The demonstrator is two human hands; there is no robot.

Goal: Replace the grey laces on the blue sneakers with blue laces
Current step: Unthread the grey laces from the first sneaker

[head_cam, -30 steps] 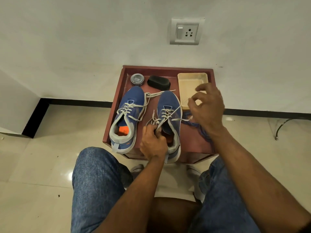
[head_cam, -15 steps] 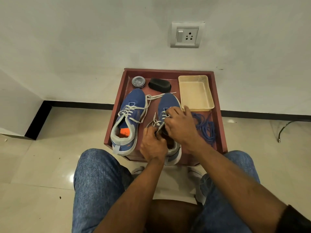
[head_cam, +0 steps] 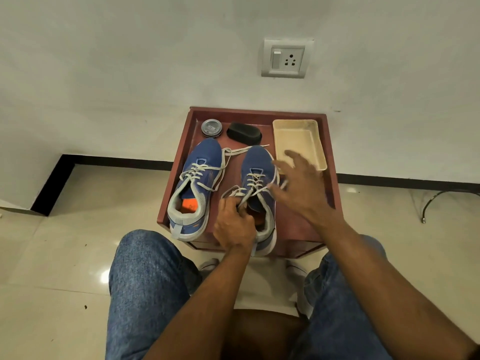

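Unlacing the right-hand sneaker [head_cam: 257, 178] is where we're at, heel toward us, toe at the wall, so its grey lace [head_cam: 255, 179] pulls out sideways. Our left hand [head_cam: 233, 224] pinches the lace near the collar and sits nearest; our right hand [head_cam: 298, 185] hovers beside it, fingers spread, gripping nothing. The other sneaker [head_cam: 197, 183] waits alongside. No readable writing that we can make out.

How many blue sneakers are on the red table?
2: the left sneaker lies untouched near the table's left edge; the right sneaker sits beside it, between both hands.
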